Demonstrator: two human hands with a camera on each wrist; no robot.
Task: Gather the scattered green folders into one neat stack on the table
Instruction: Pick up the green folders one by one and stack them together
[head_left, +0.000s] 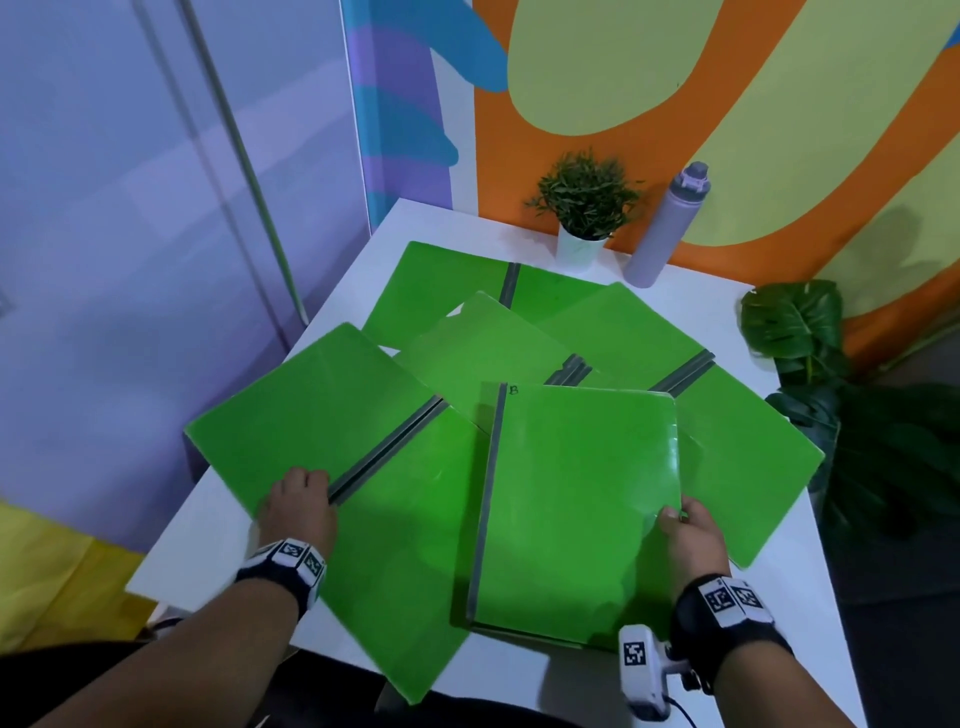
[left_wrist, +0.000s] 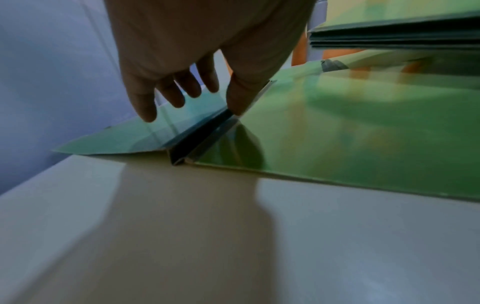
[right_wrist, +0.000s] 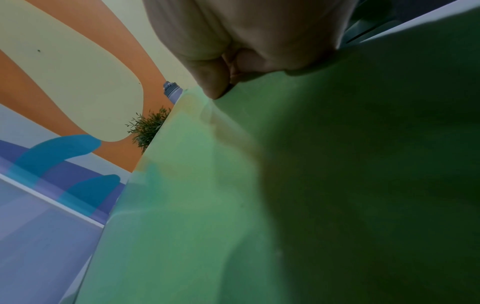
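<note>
Several green folders with grey spines lie fanned over the white table (head_left: 218, 525). My left hand (head_left: 298, 501) rests on the near-left open folder (head_left: 322, 405). In the left wrist view its fingers (left_wrist: 168, 96) touch that open folder (left_wrist: 337, 133) on the left flap, with the thumb against the raised spine. My right hand (head_left: 681, 519) pinches the right edge of a closed folder (head_left: 582, 493) marked "B", held slightly off the table. In the right wrist view the thumb (right_wrist: 215, 82) lies on top of this closed folder (right_wrist: 259, 195), and the fingers are hidden underneath.
More open folders lie behind (head_left: 441, 291), in the middle (head_left: 483, 353) and at the right (head_left: 737, 467). A small potted plant (head_left: 584, 208) and a grey bottle (head_left: 665, 228) stand by the back wall. A large leafy plant (head_left: 810, 338) stands off the table's right edge.
</note>
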